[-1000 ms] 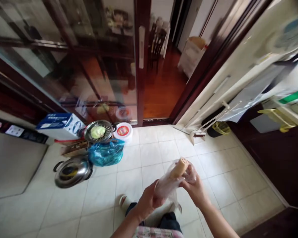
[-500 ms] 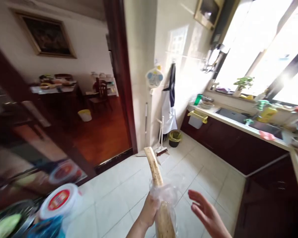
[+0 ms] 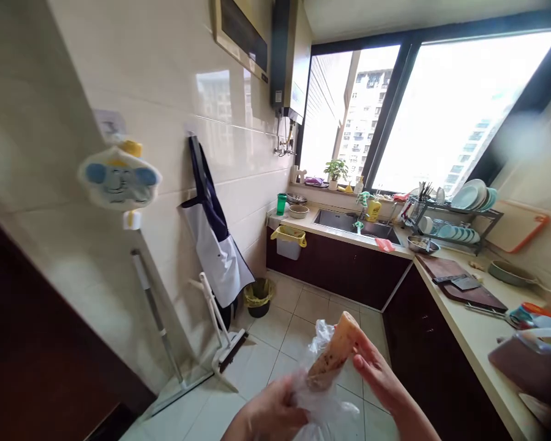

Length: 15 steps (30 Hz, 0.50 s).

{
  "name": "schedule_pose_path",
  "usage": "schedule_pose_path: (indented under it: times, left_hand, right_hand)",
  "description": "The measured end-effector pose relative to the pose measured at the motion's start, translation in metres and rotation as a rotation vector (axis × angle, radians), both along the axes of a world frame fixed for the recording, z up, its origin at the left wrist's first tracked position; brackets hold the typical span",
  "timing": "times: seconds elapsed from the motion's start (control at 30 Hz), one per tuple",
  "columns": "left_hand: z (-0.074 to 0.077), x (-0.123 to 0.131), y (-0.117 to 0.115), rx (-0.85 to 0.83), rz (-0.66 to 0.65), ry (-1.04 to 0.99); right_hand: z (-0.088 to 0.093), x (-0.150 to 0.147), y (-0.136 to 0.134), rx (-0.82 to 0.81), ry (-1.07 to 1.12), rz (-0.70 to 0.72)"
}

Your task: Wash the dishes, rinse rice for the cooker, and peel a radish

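Note:
A pale lotus root (image 3: 334, 355) with brown marks stands tilted in front of me, its bare end pointing up and right. A crumpled clear plastic bag (image 3: 324, 401) is bunched around its lower part. My left hand (image 3: 270, 407) is closed around the root and bag from the left. On the right, my right hand (image 3: 379, 373) has its fingers stretched out against the root's upper side. Its fingertips are partly hidden behind the root, and the thumb stays apart from it.
A counter (image 3: 459, 324) runs along the right with a chopping board (image 3: 475, 294), a cleaver (image 3: 463, 282) and a dish rack (image 3: 487, 214). The sink (image 3: 340, 218) lies under the window. At left stand a broom (image 3: 232, 352), a squeegee (image 3: 158, 318) and a bin (image 3: 259, 300).
The view has swung right, from the doorway to the sink and counter. The lotus root now tilts right, and my right hand has come in from apart to touch its upper end.

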<state>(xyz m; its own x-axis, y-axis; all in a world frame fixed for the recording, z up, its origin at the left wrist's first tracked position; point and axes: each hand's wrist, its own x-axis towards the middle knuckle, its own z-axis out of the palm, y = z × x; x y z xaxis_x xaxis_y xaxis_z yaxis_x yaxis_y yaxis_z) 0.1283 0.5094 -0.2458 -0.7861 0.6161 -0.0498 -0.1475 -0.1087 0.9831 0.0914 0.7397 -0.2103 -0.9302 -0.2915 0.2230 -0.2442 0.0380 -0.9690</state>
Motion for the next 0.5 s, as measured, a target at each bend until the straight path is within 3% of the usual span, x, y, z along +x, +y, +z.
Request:
schedule_pose_path:
  times: [0.1,0.23,0.4,0.5]
  left_hand:
    - [0.007,-0.077,0.005,-0.113,-0.172,0.073]
    - [0.004,-0.171,0.025,-0.159,-0.359,0.055]
    - [-0.016,-0.308,0.053,-0.041,-0.232,0.002]
    - [-0.023,-0.393,0.065,0.048,0.022,-0.129]
  right_hand:
    - [0.012,-0.054,0.016,0.156,0.005,-0.064]
    - [0.014,-0.120,0.036,0.174,-0.036,-0.196]
    - [0.014,-0.227,0.070,0.085,-0.013,-0.389]
    - [0.025,-0.310,0.101,-0.048,-0.014,-0.510]
